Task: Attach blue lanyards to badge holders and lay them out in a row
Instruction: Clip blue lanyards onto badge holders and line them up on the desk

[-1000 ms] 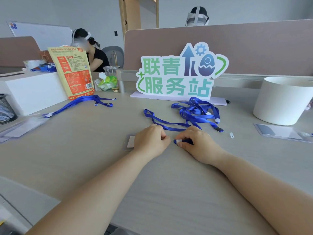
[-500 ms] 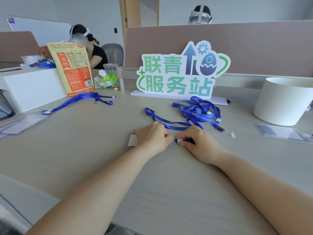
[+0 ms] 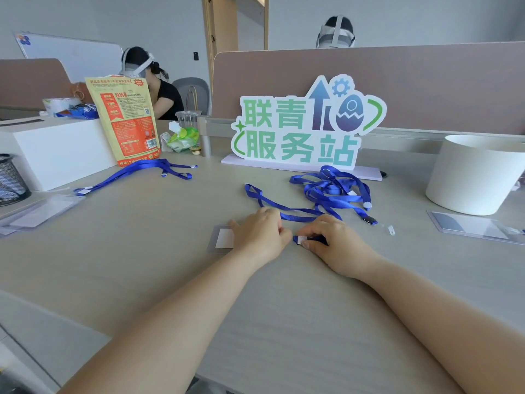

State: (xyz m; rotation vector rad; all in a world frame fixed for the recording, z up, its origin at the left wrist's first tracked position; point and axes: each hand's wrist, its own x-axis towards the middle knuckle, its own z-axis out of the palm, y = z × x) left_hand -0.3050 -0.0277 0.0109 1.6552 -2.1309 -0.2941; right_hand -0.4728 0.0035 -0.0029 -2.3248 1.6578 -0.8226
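Head view: the person's own hands cover much of the work. The left hand (image 3: 260,234) lies knuckles-up, fingers curled over the right end of a clear badge holder (image 3: 223,239). Only the holder's left part, with its white card, shows on the surface (image 3: 142,251), and the grip itself is hidden beneath the hand. Just beside it, the right hand (image 3: 336,243) pinches the white-tipped end of a blue lanyard (image 3: 298,217) between thumb and fingers. The clip there is too small to make out, and whether it touches the holder cannot be told. The strap runs back and left from that hand in a flat loop.

Badge holders lie in three spots: the one under the left hand, a left holder (image 3: 39,211) cut off by the frame edge (possibly several stacked), and a right holder (image 3: 468,226), also cut off.

For lanyards there is the held one, a left lanyard (image 3: 136,170) whose end lies at the left holder, and a blue tangle (image 3: 335,191) whose number cannot be told.

Behind stand one sign (image 3: 301,132), one orange pouch (image 3: 125,123), one white box (image 3: 56,149) and one white tub (image 3: 477,174), which is cut off at the right. Two other people wear headsets — one is mostly hidden behind the partition (image 3: 426,86).
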